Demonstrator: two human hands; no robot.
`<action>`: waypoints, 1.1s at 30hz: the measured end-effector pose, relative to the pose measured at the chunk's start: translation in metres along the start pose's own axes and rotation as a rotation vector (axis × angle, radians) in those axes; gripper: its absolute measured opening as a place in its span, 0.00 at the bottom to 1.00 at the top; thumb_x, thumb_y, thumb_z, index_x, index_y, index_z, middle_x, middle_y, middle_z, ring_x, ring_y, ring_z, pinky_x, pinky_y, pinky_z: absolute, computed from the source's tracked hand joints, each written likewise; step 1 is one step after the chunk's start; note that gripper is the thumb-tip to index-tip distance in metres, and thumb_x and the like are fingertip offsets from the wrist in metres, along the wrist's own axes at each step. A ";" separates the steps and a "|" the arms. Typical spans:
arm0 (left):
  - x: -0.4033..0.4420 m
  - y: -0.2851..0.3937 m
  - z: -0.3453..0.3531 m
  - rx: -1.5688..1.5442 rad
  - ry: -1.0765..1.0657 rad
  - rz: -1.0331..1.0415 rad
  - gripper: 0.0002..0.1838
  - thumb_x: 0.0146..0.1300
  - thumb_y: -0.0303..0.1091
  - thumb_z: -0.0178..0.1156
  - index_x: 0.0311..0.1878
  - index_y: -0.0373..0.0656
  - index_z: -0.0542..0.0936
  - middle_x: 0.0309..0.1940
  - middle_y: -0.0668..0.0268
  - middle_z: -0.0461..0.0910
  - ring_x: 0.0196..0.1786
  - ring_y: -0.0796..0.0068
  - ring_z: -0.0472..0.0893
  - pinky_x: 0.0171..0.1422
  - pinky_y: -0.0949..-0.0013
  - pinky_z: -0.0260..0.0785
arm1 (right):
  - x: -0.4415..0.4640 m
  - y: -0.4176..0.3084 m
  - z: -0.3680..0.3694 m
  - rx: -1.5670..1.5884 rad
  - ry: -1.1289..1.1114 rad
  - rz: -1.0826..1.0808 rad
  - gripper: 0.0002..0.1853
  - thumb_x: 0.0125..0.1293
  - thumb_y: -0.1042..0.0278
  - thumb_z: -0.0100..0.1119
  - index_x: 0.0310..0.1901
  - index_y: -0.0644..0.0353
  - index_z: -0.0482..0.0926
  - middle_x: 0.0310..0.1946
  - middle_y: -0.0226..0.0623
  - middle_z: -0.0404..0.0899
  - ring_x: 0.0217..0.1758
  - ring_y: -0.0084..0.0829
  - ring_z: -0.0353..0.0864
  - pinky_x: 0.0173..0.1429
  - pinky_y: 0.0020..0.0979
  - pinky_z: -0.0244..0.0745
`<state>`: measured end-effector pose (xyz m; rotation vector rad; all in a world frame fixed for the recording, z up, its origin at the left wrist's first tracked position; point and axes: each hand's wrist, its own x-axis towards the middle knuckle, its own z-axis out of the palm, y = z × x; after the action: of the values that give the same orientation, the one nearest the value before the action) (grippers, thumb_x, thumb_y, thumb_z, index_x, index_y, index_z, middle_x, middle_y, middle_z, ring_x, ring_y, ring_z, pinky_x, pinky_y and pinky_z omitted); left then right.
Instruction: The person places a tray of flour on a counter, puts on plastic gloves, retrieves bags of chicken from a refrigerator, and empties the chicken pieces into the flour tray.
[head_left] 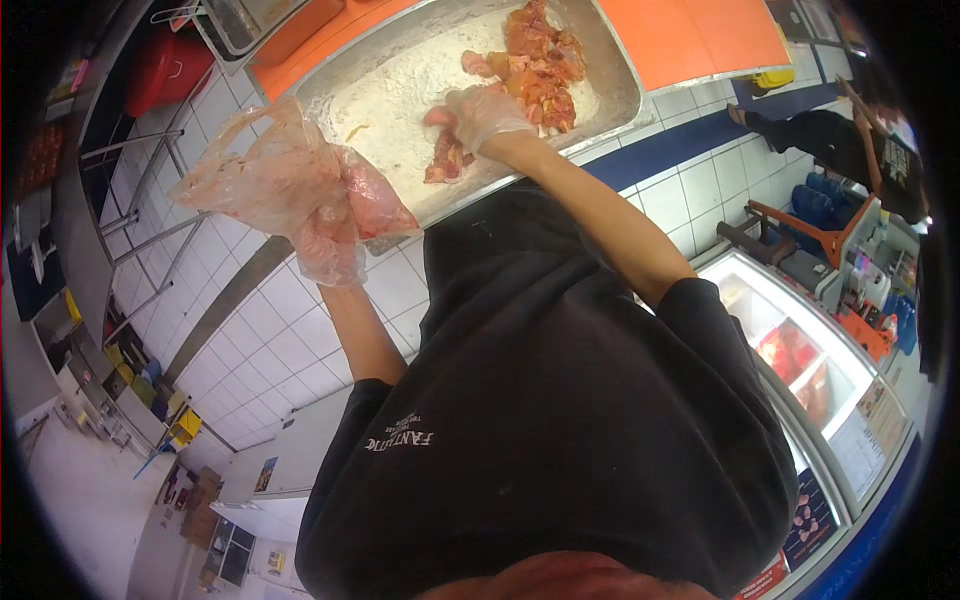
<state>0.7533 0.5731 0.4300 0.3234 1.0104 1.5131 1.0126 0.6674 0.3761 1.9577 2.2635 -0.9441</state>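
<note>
A metal tray holds white flour and, on its right side, a heap of raw, reddish-orange meat pieces. Inside the tray, my right hand, in a clear plastic glove, has its fingers curled over a meat piece left of the heap. My left hand, also gloved, is closed around a clear plastic bag at the tray's near left corner. Pinkish meat shows through the bag's right part. The bag hides some of the left fingers.
Under the tray lies an orange surface. Another metal container stands at the upper left, near a red tub. A lit glass display case is at the right. Another person in dark clothes is at the upper right.
</note>
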 end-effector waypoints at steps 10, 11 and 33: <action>-0.006 -0.005 -0.010 0.007 -0.052 -0.001 0.38 0.69 0.46 0.69 0.76 0.37 0.68 0.66 0.54 0.78 0.66 0.58 0.80 0.70 0.56 0.78 | -0.009 0.002 0.000 0.146 -0.086 0.001 0.16 0.68 0.54 0.65 0.51 0.54 0.85 0.58 0.45 0.84 0.60 0.50 0.85 0.63 0.44 0.80; -0.007 -0.006 -0.013 -0.002 -0.085 0.006 0.39 0.69 0.46 0.68 0.77 0.38 0.67 0.67 0.54 0.77 0.68 0.57 0.79 0.71 0.55 0.77 | -0.010 0.017 -0.001 0.098 0.007 0.006 0.15 0.70 0.56 0.62 0.52 0.54 0.85 0.55 0.46 0.85 0.58 0.50 0.85 0.61 0.46 0.79; -0.009 -0.006 -0.017 -0.067 -0.086 0.025 0.36 0.70 0.41 0.66 0.78 0.41 0.67 0.69 0.55 0.77 0.69 0.56 0.78 0.73 0.51 0.75 | -0.013 0.076 -0.013 0.054 0.039 0.151 0.20 0.69 0.50 0.67 0.58 0.49 0.85 0.53 0.49 0.87 0.58 0.50 0.86 0.62 0.47 0.79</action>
<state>0.7473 0.5577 0.4192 0.3523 0.8889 1.5389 1.0885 0.6643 0.3588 2.1517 2.0939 -0.9679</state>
